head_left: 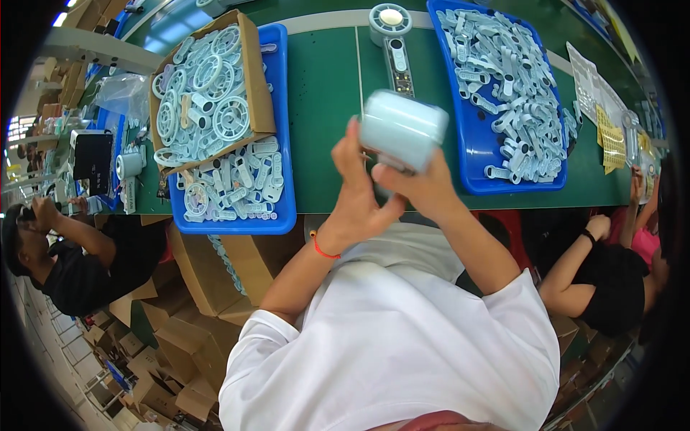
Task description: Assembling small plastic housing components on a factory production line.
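pale blue plastic, rounded and drum-shaped, makes up the fan housing (402,129) that is held up in the air above the near edge of the green table (323,108), between the two trays. it is pinched from both sides: the left hand (357,194) is closed against its lower left side with the fingers raised along it, and the right hand (420,185) is wrapped under its base, so each grip is shut on the same piece.

a slip is judged to be the main risk, since the housing is smooth and is borne only by fingertips; if the hold were loosened it could drop onto the table edge or into the lap below. a knock against the shallow blue tray of pale handle parts (503,93) on the right could scatter them.

two blue trays are counted, the left blue tray (280,215) carrying one open brown cardboard box (255,79) of round pale grilles, too many to count. one assembled pale fan (392,36) lies flat on the table. one red cord bracelet (322,250) is worn on the left wrist. two other people are seen, one at each side.
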